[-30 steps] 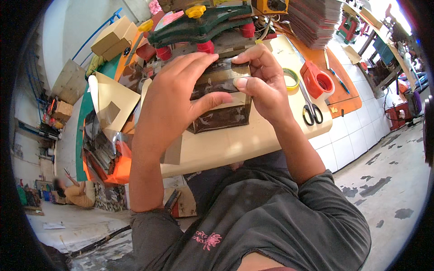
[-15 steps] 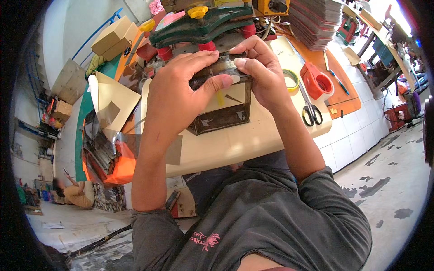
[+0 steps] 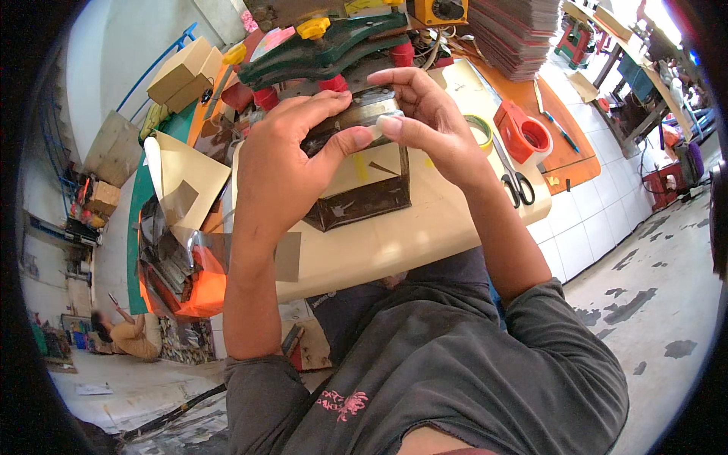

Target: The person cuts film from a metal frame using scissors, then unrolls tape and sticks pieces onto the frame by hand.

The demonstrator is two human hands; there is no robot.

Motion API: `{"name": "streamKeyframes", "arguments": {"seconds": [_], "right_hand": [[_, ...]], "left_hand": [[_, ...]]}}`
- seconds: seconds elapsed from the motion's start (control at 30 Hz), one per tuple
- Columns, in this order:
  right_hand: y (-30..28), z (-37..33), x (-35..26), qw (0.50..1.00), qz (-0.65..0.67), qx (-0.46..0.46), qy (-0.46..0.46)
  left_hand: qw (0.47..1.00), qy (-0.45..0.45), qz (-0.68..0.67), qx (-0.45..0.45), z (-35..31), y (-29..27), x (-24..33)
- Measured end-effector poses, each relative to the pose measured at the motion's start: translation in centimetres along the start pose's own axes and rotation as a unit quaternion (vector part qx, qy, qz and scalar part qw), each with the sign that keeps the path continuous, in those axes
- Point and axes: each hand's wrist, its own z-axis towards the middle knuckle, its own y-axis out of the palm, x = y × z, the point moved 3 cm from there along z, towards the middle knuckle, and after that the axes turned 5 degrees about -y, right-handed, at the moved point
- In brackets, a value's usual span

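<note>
While left hand and right hand grasp the dark glossy box by its top, upper centre of frame, uneven thumb pressure could crease it.

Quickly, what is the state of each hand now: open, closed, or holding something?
Left hand: curved over the dark box, holding its top between thumb and fingers.
Right hand: thumb and fingers bent, holding the box's top toward its right end.
</note>
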Motion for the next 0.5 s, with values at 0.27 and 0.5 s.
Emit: {"name": "streamKeyframes", "arguments": {"seconds": [0.27,0.5], "right_hand": [[0.5,0.4,0.9,0.998,0.048,0.042,0.015],[0.2,0.4,1.3,0.999,0.027,0.042,-0.006]], "left_hand": [[1.000,0.020,0.010,0.002,-0.3,0.0,0.0],[1.000,0.016,0.018,-0.016,-0.1,0.2,0.5]]}}
